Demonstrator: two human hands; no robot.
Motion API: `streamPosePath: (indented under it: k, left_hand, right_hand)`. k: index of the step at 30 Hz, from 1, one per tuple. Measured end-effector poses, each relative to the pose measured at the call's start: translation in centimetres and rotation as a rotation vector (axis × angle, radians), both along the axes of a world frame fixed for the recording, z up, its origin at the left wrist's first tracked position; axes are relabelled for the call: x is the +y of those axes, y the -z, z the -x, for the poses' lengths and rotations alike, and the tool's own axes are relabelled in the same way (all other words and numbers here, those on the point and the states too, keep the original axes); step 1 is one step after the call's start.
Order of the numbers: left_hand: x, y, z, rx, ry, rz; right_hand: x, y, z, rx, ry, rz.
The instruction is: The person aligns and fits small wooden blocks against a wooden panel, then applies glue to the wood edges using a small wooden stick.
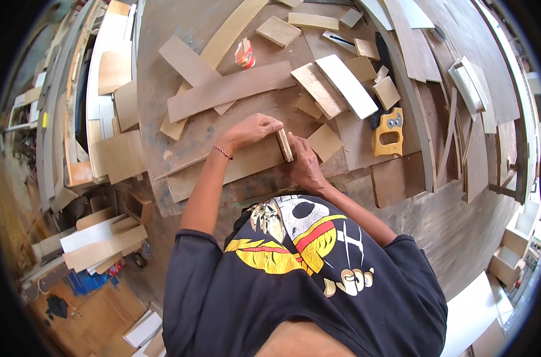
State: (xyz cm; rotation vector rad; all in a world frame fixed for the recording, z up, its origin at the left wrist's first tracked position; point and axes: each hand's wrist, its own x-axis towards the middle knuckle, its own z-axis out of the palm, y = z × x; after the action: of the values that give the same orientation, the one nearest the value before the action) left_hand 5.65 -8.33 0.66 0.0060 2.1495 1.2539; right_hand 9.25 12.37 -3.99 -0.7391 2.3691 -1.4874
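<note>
A small plywood piece (284,146) stands on edge between my two hands, its narrow layered edge facing up. My left hand (253,131) is closed, with thumb and fingertips pinched at the far end of this piece. Along its right side and near end, my right hand (306,164) has its fingers pressed against it. A long wooden board (234,174) lies flat beneath my hands. Just right of my right hand rests a square wood piece (325,143). A thin wooden strip (184,166) passes under my left forearm.
Brown planks (229,89) lie crossed ahead, near a small red-and-white cup (245,55). A yellow-handled saw (389,134) and a white-faced board (346,87) lie to the right. Wood offcuts (278,31) are scattered at the back. Stacked boards (113,71) stand along the left.
</note>
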Motion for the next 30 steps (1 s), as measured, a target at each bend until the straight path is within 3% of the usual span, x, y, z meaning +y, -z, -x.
streamPosePath:
  k: [12,14,15,17,19,21,23,24,26,30]
  left_hand:
    - [-3.2,-0.8,-2.0,0.240,-0.060,0.036]
    - [-3.8,-1.6,-3.0,0.324,-0.094,0.284]
    - [-4.1,-2.3,-3.9,0.325,-0.105,0.282]
    - [-4.6,-3.9,-7.1,0.831,-0.566,0.423]
    - [-5.6,-5.2,-11.2,0.944,-1.085,0.267]
    - [-6.8,-3.3,-15.9,1.148,-1.556,0.329]
    - [-9.4,1.6,-22.0,0.985,-1.658,0.606]
    - [-10.2,4.0,-24.1,0.741,-1.725,0.601]
    - [-11.4,8.5,-26.9,0.490,-1.651,0.513]
    - [-10.4,5.0,-25.5,0.453,-1.630,0.366]
  right_hand:
    - [-1.3,-0.1,-1.1,0.104,0.083,-0.076]
    - [-1.5,0.2,-1.2,0.129,0.081,-0.083]
    - [-1.5,0.4,-1.3,0.149,0.094,-0.090]
    - [-1.5,0.7,-1.5,0.169,0.086,-0.100]
    - [-1.9,0.8,-1.9,0.209,0.107,-0.116]
    - [-2.1,1.1,-2.0,0.224,0.118,-0.124]
    - [-2.1,1.1,-2.1,0.229,0.145,-0.150]
    - [-2.1,1.2,-2.1,0.224,0.131,-0.147]
    - [-2.3,1.7,-2.0,0.300,0.173,-0.142]
    - [-2.8,0.7,-2.3,0.330,0.176,-0.167]
